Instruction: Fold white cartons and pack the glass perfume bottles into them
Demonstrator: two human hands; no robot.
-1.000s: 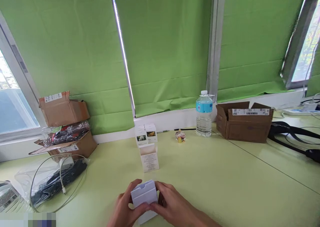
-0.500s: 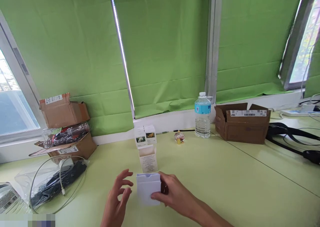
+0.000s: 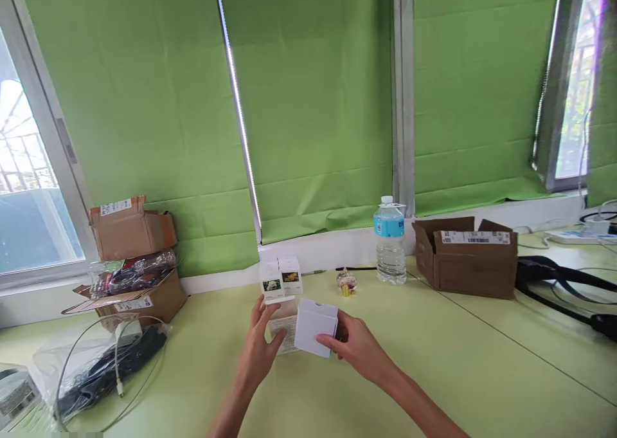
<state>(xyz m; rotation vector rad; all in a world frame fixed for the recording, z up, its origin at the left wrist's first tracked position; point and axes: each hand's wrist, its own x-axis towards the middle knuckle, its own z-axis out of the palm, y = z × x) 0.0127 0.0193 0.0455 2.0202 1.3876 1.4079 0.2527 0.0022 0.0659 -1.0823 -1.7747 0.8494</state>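
A flat white card sleeve [image 3: 314, 330] with a notch in its top edge is gripped in my right hand [image 3: 354, 345], thumb across its front and fingers behind. Close to its left, a small open-topped white box [image 3: 288, 330] with printed text stands on the table, partly covered by the sleeve. My left hand [image 3: 264, 338] curves around the left side of this box, thumb at its front and fingers near its top edge. Behind the box stand two white cartons or card stacks, one with a white-flower picture [image 3: 272, 286], the other with a yellow-flower picture [image 3: 292, 279].
A round glass ornament [image 3: 346, 282] with gold parts sits farther back. Along the wall stand a water bottle [image 3: 390, 245] and an open brown carton [image 3: 472, 264], with black straps [image 3: 559, 277] beside it. Stacked cartons [image 3: 139, 303] and bagged cables [image 3: 113, 367] lie at left.
My right hand has lifted the card sleeve forward and right, tilting it. My left hand has reached forward to the printed box. The view has tipped up slightly.
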